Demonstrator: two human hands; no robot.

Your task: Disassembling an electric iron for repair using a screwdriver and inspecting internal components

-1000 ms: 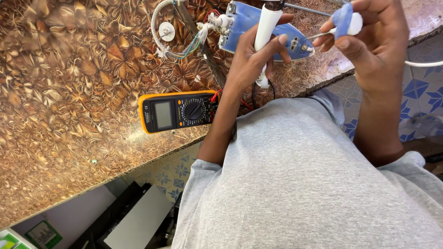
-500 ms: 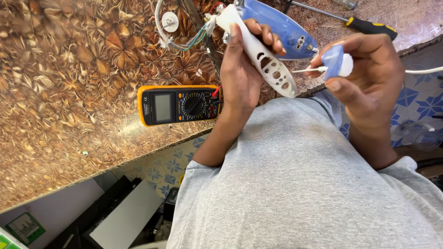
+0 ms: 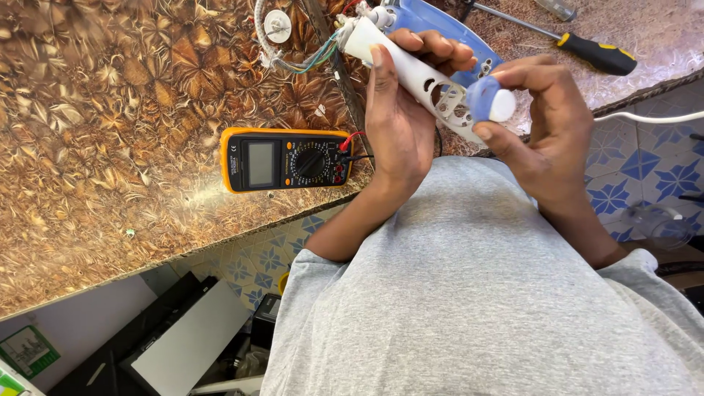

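Observation:
My left hand (image 3: 400, 121) grips a long white plastic handle shell (image 3: 422, 73) with several holes in it, held tilted above the counter edge. Coloured wires (image 3: 308, 55) run from the shell's upper end. My right hand (image 3: 546, 125) pinches a small blue and white round knob (image 3: 490, 100) and holds it against the lower end of the shell. Behind the hands lies a blue appliance body (image 3: 440, 26), partly hidden by my fingers.
A yellow multimeter (image 3: 286, 160) with red and black leads lies on the brown patterned counter (image 3: 110, 147) near its edge. A black and yellow screwdriver (image 3: 594, 55) lies at the top right. A white cable (image 3: 660, 117) crosses the blue tiled floor (image 3: 631, 183). Boxes stand below the counter.
My right hand has brought the blue and white knob from beside the shell onto its lower end. The left hand has tilted the white shell and moved it lower.

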